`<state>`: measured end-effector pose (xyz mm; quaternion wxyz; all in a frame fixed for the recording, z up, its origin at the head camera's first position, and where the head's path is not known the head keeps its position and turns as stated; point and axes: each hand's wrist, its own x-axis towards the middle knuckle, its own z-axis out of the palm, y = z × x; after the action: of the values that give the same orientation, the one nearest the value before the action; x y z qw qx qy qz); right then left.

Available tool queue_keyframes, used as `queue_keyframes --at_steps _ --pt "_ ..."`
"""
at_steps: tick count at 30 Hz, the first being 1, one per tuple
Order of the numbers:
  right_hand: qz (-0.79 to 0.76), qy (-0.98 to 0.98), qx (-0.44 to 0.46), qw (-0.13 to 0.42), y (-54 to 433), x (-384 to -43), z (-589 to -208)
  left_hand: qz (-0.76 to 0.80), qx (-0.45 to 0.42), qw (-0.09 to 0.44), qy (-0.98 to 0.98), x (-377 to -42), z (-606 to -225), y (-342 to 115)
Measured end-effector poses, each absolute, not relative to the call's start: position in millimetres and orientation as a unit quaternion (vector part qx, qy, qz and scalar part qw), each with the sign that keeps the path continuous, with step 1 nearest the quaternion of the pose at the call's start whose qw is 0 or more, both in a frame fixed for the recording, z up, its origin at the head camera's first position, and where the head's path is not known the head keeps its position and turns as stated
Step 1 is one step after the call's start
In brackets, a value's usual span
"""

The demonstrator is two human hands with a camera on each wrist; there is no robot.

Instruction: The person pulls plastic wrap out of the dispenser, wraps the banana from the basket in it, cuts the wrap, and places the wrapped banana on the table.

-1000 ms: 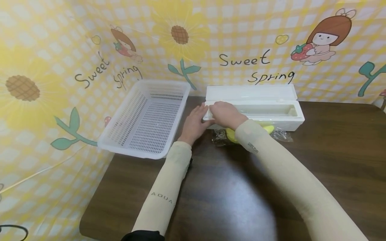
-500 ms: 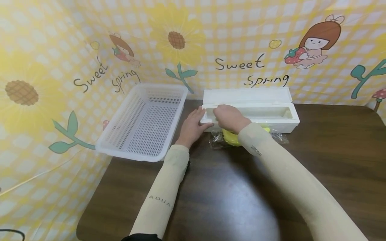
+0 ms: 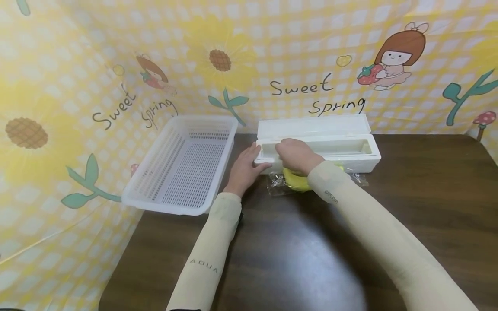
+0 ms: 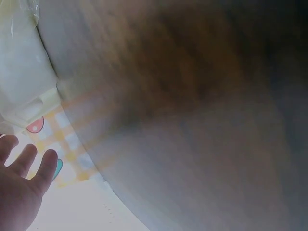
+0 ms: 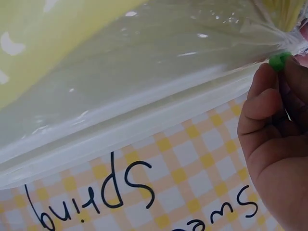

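A long white cling film dispenser (image 3: pixel 350 166) stands at the back of the table, its lid (image 3: pixel 313 125) raised. My left hand (image 3: pixel 244 170) rests at its left end with fingers extended and the thumb by the front. Reaching across the dispenser near that end, my right hand (image 3: pixel 296 154) pinches a small green slider (image 5: pixel 279 61), seen in the right wrist view. Clear film (image 5: pixel 159 62) stretches beside it and gathers near the fingertips. In front of the dispenser lies a yellow, banana-like thing (image 3: pixel 296 181) under film, partly hidden by my right forearm.
A white slotted plastic basket (image 3: pixel 165 208) stands on the left of the dark wooden table (image 3: pixel 288 242). Patterned yellow-check cloth (image 3: pixel 295 56) hangs close behind the dispenser and along the left side.
My right hand has slid a little to the right along the dispenser, away from my left hand. The left hand keeps its place at the end. The head view has shifted slightly.
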<state>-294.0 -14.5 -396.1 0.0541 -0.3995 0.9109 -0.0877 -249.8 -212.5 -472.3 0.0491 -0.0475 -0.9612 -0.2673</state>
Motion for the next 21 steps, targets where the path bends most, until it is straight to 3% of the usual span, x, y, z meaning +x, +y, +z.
queue_keyframes --at_steps 12,21 --pt "-0.109 0.913 -0.384 0.08 7.3 -294.2 -393.8 -0.286 -0.056 0.066 -0.954 -249.1 -474.8 -213.3" --pt "-0.113 0.914 -0.384 0.064 21.1 -294.8 -394.9 -0.28 -0.06 0.068 -0.956 -249.7 -475.4 -212.5"
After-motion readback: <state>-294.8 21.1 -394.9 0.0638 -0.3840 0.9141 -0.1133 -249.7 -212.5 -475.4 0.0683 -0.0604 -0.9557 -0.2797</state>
